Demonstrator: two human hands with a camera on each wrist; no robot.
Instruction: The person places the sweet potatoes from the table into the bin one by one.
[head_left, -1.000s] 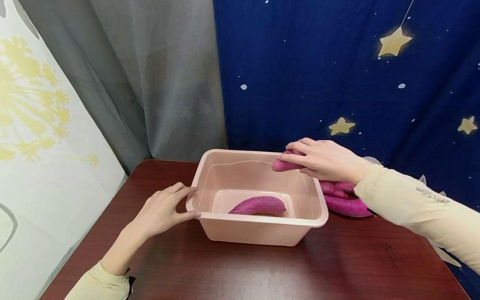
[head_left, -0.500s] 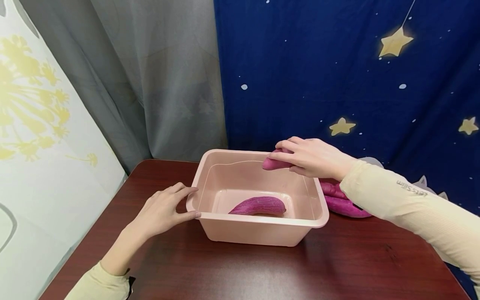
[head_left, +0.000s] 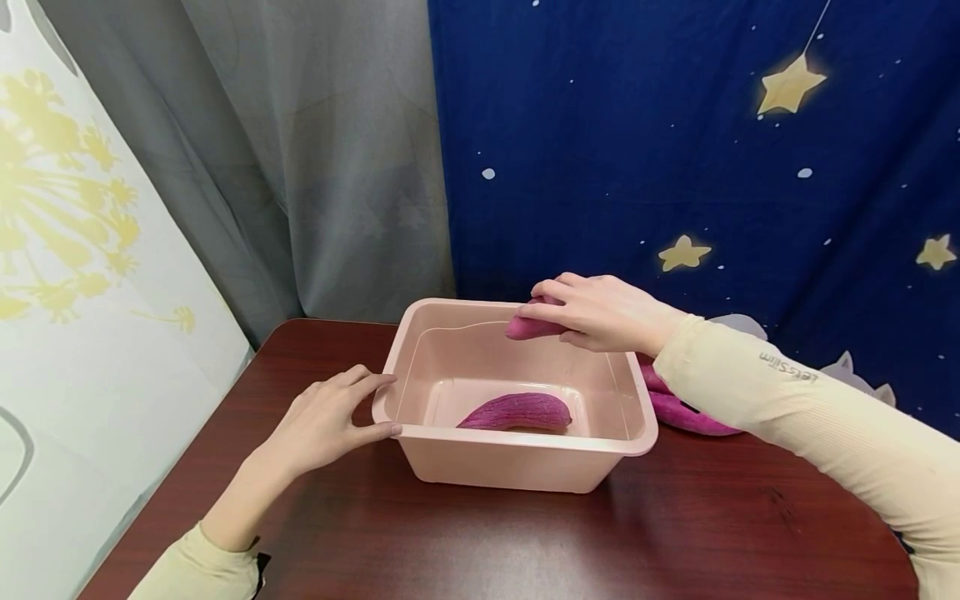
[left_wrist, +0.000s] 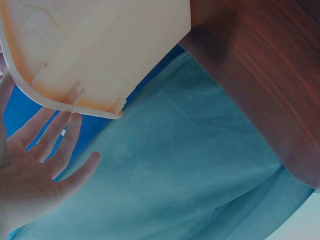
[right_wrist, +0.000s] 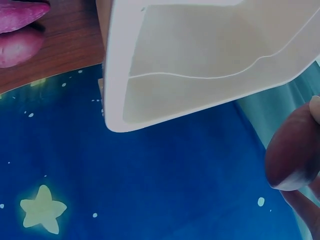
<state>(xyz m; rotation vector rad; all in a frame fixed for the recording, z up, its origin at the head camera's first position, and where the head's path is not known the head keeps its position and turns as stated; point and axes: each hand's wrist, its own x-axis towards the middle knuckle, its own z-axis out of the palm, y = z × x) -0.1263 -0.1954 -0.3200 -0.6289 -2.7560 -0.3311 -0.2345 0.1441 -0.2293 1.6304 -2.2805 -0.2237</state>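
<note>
The right hand (head_left: 600, 312) grips a purple-skinned sweet potato (head_left: 528, 327), fingers curled over it and its left end sticking out. It is held up at the far side of the pink basin (head_left: 510, 462), overlapping the far rim in the head view and apart from the rim in the right wrist view. The left hand (head_left: 322, 417), well apart from the right, holds nothing; its relaxed fingers touch the basin's left rim, with the thumb at the near left corner.

Inside the basin, a curved sweet potato (head_left: 517, 412) lies towards the near wall, its left end hidden by the near rim. Just right of the basin, more sweet potatoes (head_left: 690, 414) lie on the dark red-brown tabletop (head_left: 480, 542), partly covered by the right sleeve (head_left: 787, 408). Beyond hang a grey curtain (head_left: 360, 167) and, to its right, a blue star-printed cloth (head_left: 600, 150).
</note>
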